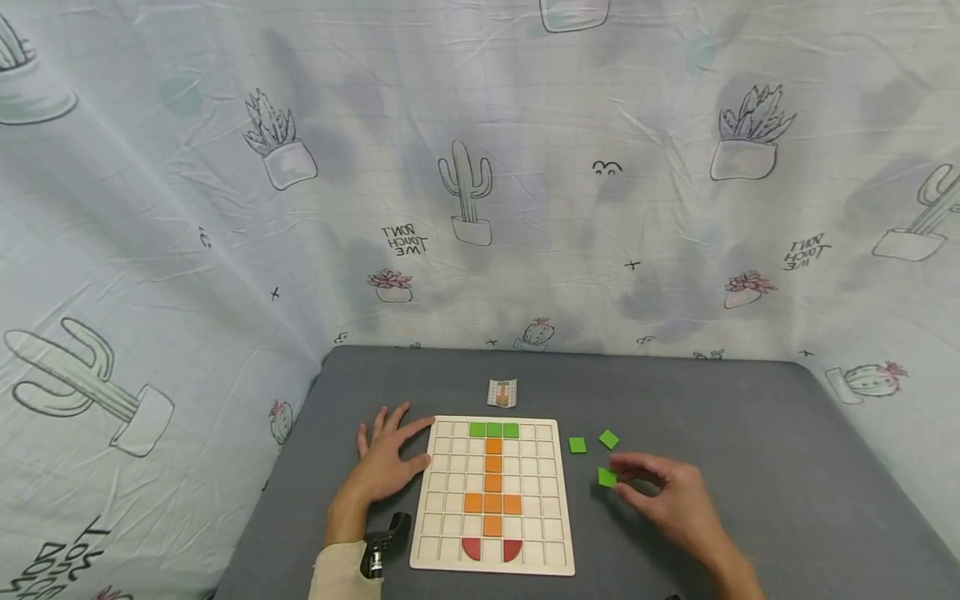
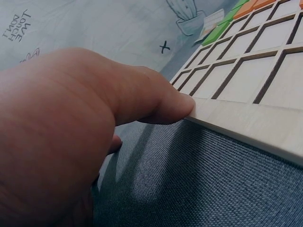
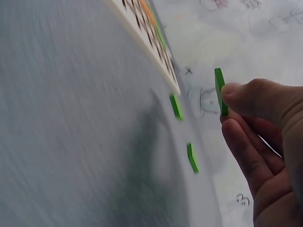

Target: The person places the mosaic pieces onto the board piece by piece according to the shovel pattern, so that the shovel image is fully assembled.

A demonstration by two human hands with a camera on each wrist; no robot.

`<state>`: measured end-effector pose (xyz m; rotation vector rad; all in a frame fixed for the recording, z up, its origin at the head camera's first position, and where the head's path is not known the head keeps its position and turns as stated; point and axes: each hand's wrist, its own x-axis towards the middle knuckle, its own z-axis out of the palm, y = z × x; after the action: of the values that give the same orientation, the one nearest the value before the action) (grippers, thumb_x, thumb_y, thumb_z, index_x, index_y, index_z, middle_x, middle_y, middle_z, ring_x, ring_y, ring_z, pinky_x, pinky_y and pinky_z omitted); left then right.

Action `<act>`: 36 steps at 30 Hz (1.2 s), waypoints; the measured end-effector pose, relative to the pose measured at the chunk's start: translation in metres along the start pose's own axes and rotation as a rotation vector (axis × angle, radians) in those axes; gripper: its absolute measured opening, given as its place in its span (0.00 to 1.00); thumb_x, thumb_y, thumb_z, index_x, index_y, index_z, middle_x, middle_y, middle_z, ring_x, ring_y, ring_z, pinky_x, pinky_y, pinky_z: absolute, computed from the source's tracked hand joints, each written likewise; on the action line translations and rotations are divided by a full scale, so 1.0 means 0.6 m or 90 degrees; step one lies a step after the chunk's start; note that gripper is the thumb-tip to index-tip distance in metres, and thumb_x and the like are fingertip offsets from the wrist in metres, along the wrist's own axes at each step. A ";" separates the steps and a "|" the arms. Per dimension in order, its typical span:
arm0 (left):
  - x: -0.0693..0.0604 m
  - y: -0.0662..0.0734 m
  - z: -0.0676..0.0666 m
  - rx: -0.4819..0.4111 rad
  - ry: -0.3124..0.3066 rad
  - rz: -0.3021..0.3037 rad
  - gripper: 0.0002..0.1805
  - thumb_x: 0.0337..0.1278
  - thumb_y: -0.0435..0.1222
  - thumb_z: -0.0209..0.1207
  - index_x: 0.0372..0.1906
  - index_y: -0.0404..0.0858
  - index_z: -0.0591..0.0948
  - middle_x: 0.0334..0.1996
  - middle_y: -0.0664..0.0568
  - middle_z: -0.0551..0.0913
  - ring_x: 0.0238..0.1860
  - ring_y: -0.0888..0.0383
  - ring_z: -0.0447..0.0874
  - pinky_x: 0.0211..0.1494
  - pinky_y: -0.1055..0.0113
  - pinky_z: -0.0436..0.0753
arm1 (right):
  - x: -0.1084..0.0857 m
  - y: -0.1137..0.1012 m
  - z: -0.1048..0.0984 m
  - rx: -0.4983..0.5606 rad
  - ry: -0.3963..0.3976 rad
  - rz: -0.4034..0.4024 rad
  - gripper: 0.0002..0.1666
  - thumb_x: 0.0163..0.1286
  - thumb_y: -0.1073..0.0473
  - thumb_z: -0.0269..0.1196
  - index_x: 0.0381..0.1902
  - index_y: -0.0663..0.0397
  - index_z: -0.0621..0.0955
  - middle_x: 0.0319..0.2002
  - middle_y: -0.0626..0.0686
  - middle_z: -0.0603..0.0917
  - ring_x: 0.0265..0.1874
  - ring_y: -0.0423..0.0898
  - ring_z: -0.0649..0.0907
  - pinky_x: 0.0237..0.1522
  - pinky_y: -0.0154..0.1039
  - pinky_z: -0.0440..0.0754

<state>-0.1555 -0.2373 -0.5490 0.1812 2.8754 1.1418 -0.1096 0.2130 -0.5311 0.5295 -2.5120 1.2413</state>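
A pale wooden grid board lies on the grey table. Against its left edge, near the upper corner, my left hand rests with fingers spread, thumb and index finger touching the board. Its thumb meets the rim in the left wrist view. To the right of the board, my right hand pinches a green square tile between thumb and fingers, lifted off the table. Green tiles fill part of the top row, orange tiles form a cross below, and two red quarter-round pieces sit in the bottom row.
Two loose green tiles, one near the board and one farther right, lie on the grey table. A small pattern card lies beyond the board. Behind hangs a cactus-print cloth.
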 end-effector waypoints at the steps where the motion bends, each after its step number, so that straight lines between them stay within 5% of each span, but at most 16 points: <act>1: 0.000 0.000 0.000 -0.001 0.000 0.001 0.33 0.64 0.36 0.72 0.75 0.49 0.82 0.87 0.35 0.59 0.89 0.26 0.38 0.81 0.23 0.28 | -0.002 -0.005 0.005 0.015 0.001 -0.007 0.27 0.52 0.74 0.84 0.51 0.58 0.92 0.43 0.50 0.96 0.39 0.35 0.92 0.45 0.24 0.88; 8: -0.001 -0.002 -0.002 -0.005 -0.002 0.001 0.33 0.64 0.37 0.72 0.75 0.49 0.82 0.87 0.35 0.58 0.89 0.27 0.37 0.82 0.23 0.28 | -0.009 -0.043 0.037 0.041 -0.001 -0.045 0.26 0.52 0.73 0.84 0.50 0.56 0.92 0.43 0.48 0.95 0.38 0.39 0.93 0.45 0.26 0.89; 20: -0.001 -0.002 -0.002 -0.004 -0.005 0.000 0.34 0.64 0.37 0.72 0.75 0.49 0.81 0.87 0.35 0.58 0.89 0.26 0.37 0.82 0.23 0.28 | -0.010 -0.083 0.089 0.059 -0.084 -0.006 0.23 0.58 0.70 0.83 0.52 0.54 0.92 0.46 0.44 0.95 0.40 0.38 0.92 0.44 0.42 0.94; 36: -0.001 -0.001 -0.001 -0.001 -0.002 0.002 0.33 0.64 0.36 0.71 0.75 0.49 0.82 0.87 0.35 0.59 0.89 0.26 0.38 0.82 0.23 0.28 | -0.021 -0.102 0.145 0.091 -0.167 0.009 0.18 0.65 0.63 0.80 0.52 0.46 0.92 0.47 0.41 0.94 0.43 0.35 0.91 0.48 0.36 0.92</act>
<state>-0.1550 -0.2383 -0.5487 0.1871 2.8719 1.1429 -0.0792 0.1113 -0.5448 0.7556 -2.6526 1.4497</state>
